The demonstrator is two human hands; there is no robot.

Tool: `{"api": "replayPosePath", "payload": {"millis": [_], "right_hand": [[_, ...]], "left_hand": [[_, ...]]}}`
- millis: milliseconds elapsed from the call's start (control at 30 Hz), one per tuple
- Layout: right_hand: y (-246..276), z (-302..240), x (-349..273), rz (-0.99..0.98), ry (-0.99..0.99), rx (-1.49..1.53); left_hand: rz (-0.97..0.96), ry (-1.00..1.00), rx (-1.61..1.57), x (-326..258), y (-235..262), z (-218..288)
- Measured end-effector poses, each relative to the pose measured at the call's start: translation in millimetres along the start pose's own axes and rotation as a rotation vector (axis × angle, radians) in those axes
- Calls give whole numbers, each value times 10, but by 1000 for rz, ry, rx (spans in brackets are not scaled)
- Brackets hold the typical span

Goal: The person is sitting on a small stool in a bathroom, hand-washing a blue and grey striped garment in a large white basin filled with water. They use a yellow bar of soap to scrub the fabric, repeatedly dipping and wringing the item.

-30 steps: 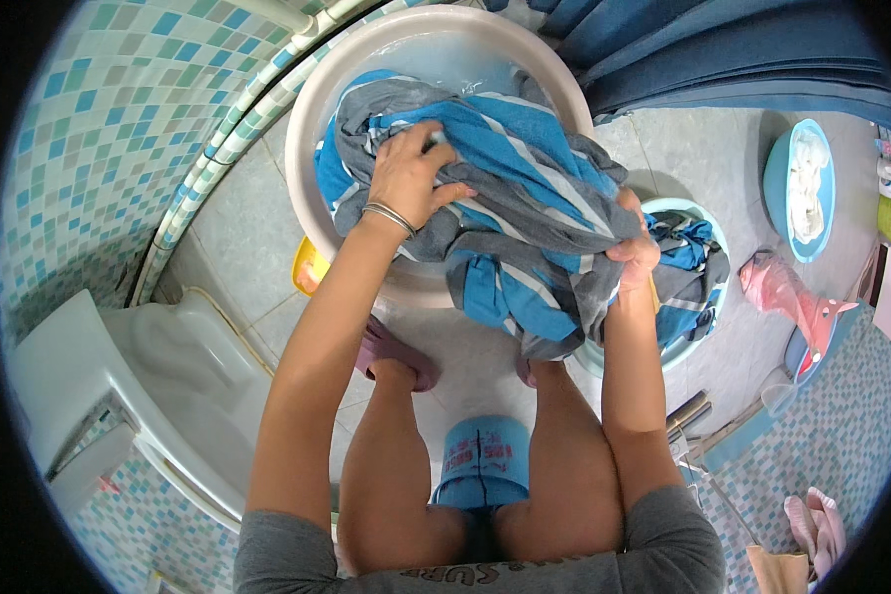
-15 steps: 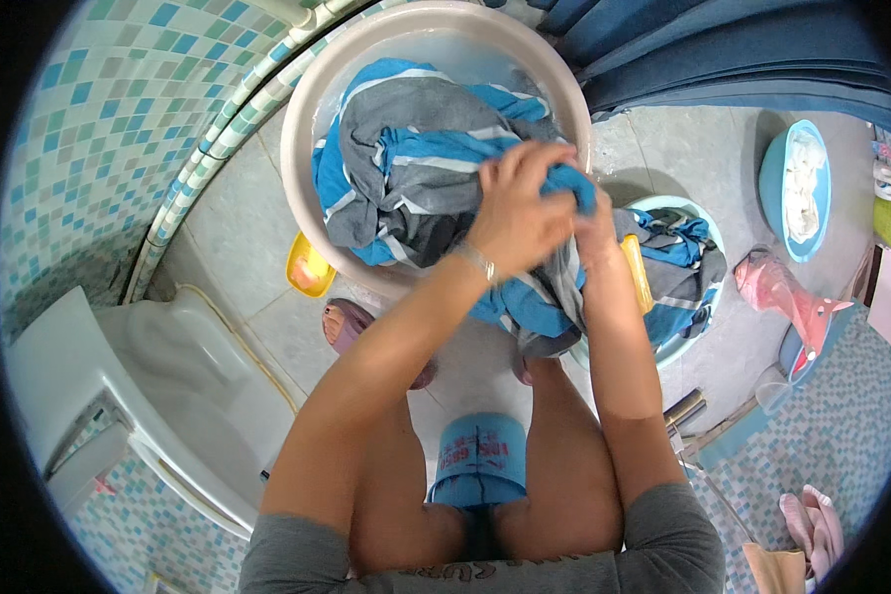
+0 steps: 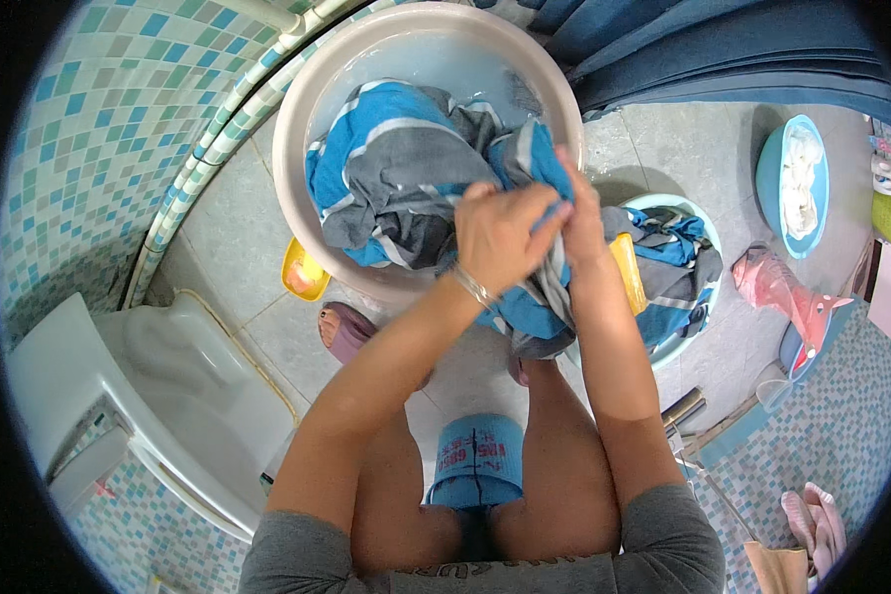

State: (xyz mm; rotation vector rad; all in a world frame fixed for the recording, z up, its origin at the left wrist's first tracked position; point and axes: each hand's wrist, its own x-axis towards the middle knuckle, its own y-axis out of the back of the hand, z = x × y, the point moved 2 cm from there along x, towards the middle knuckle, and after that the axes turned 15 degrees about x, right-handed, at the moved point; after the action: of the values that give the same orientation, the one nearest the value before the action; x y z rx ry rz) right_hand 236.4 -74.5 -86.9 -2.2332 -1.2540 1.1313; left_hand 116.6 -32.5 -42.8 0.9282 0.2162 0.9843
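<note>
A large blue, grey and white striped cloth (image 3: 396, 163) lies bunched and wet in a round pale pink basin (image 3: 292, 188) of cloudy water. Part of it is drawn up over the rim nearest me, and its end hangs down outside. My left hand (image 3: 508, 235) is closed on a gathered fold there, its fingers slightly smeared by motion. Pressed against the same fold from the other side is my right hand (image 3: 584, 223), thumb side toward the left hand. A bracelet circles my left wrist.
Right of the basin stands a pale green tub (image 3: 715, 233) with more striped cloth and a yellow object (image 3: 627, 272) at its edge. A yellow soap dish (image 3: 305, 272) sits left. A blue basin (image 3: 770, 188) holds white cloth. A squat toilet (image 3: 183, 356) and dark blue curtain (image 3: 723, 59) flank me.
Both hands have shifted slightly down and left along the gathered fold. A strip of cloth now stands up between them, and the cloth in the basin has been pulled toward me.
</note>
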Motion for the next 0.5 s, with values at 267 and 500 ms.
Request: {"api": "replayPosePath", "payload": {"millis": [267, 500], "right_hand": [[-47, -48, -142, 52, -30, 234], [-11, -81, -194, 47, -153, 316]], "left_hand": [[-349, 1, -289, 263, -180, -448], [-382, 230, -409, 231, 203, -1329]]}}
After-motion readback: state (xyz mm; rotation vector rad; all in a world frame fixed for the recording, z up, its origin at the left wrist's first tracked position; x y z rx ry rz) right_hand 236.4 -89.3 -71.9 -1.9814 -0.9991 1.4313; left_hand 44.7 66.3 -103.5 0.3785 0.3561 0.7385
